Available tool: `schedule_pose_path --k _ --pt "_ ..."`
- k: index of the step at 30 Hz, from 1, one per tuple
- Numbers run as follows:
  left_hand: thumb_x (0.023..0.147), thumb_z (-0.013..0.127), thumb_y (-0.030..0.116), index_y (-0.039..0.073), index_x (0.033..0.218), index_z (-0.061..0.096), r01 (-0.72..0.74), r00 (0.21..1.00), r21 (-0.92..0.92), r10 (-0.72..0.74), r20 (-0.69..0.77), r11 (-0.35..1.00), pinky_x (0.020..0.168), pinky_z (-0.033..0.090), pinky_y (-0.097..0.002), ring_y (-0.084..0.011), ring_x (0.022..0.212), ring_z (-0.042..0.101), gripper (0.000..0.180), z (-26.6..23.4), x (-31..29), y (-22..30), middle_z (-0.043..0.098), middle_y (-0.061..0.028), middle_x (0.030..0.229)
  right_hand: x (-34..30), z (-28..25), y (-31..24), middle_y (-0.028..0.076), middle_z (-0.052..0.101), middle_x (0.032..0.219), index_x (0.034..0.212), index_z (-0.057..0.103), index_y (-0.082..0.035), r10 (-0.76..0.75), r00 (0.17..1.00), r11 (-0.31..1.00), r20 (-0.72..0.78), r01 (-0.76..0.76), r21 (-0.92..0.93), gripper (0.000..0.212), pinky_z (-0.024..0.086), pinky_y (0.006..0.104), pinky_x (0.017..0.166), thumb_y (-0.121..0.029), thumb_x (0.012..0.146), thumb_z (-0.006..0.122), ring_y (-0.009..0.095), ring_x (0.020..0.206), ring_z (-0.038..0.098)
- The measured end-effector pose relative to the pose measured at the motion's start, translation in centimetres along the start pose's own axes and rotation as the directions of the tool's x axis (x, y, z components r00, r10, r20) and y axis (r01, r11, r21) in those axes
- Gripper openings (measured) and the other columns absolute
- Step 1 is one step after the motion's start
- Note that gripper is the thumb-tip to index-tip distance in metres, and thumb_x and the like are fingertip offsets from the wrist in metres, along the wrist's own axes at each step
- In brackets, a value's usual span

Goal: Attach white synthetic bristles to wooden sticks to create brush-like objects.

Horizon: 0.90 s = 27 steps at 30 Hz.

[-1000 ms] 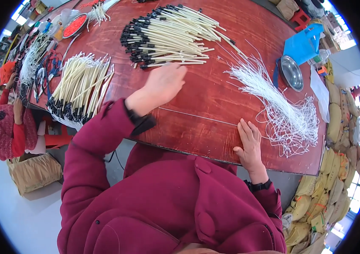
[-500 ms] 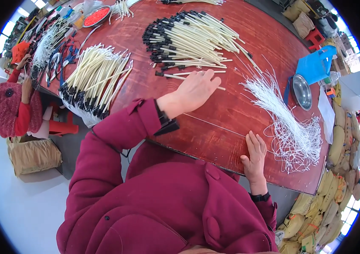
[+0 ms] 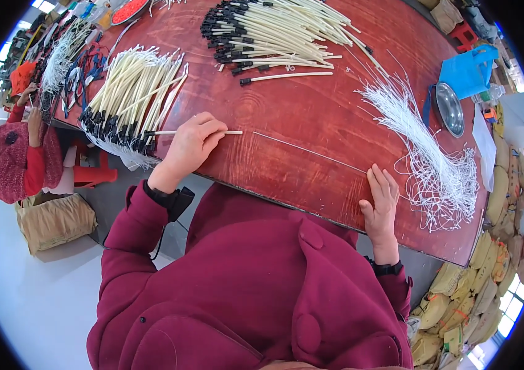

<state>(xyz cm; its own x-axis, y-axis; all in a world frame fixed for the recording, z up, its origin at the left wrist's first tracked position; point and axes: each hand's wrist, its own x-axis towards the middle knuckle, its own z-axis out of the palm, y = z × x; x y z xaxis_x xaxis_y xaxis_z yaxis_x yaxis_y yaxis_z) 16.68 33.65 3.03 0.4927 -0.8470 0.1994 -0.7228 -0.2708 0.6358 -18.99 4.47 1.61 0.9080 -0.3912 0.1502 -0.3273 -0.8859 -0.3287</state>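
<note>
My left hand [image 3: 193,145] is closed on a slim cream tube [image 3: 232,132] near the table's front edge. The tube lies roughly level, its black-capped end pointing left and its plain end to the right. A thin white cord [image 3: 311,150] stretches across the red table [image 3: 311,105] from just beyond the tube's plain end to my right hand [image 3: 380,200]. That hand rests with its fingers stretched out, fingertips by the cord's end; whether they press on it I cannot tell. Beyond lies a single black-capped tube [image 3: 292,76] below a large pile of similar tubes [image 3: 274,34].
A second tube bundle [image 3: 135,92] lies at left, a tangle of white cords [image 3: 428,160] at right. Beside the cords are a metal bowl [image 3: 450,110] and a blue watering can [image 3: 468,71]. Another person [image 3: 18,148] sits at far left. Stacked sacks [image 3: 453,308] stand at right.
My left hand has come back from the large pile toward the front left, bringing one tube with it. My right hand stays by the cord. The view has shifted slightly.
</note>
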Motion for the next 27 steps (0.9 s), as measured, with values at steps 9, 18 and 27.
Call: schedule_pose_path --k 9,18,27 --pt "0.09 0.069 0.004 0.003 0.099 0.071 -0.057 0.998 0.026 0.057 -0.001 0.998 0.079 0.053 -0.042 -0.035 0.09 0.065 0.009 1.1 1.0 0.5 0.067 -0.0121 0.094 0.2 0.1 -0.2 0.014 0.053 0.152 0.144 0.057 0.0 0.019 1.0 1.0 -0.01 -0.019 0.007 0.083 0.032 0.0498 0.118 -0.069 0.099 0.045 0.037 0.141 0.044" --pt "0.091 0.07 0.001 -0.001 0.1 0.071 -0.106 0.994 0.019 0.106 -0.021 0.994 0.073 0.052 -0.0373 -0.0318 0.083 0.067 0.009 1.2 1.2 0.5 0.066 -0.0127 0.091 0.3 -0.1 -0.5 0.014 0.052 0.152 0.143 0.058 0.0 0.027 1.0 1.0 -0.001 -0.027 0.005 0.082 0.033 0.0497 0.116 -0.066 0.096 0.054 0.037 0.14 0.044" --pt "0.088 0.073 0.002 0.002 0.097 0.072 -0.166 0.985 0.112 0.17 -0.021 0.98 0.075 0.053 -0.04 -0.032 0.085 0.067 0.01 1.9 1.9 1.1 0.067 -0.0116 0.092 0.2 -0.6 -0.3 0.015 0.049 0.155 0.146 0.054 0.002 0.031 0.997 0.999 0.066 -0.03 -0.014 0.084 0.032 0.0492 0.118 -0.067 0.097 0.052 0.038 0.142 0.041"
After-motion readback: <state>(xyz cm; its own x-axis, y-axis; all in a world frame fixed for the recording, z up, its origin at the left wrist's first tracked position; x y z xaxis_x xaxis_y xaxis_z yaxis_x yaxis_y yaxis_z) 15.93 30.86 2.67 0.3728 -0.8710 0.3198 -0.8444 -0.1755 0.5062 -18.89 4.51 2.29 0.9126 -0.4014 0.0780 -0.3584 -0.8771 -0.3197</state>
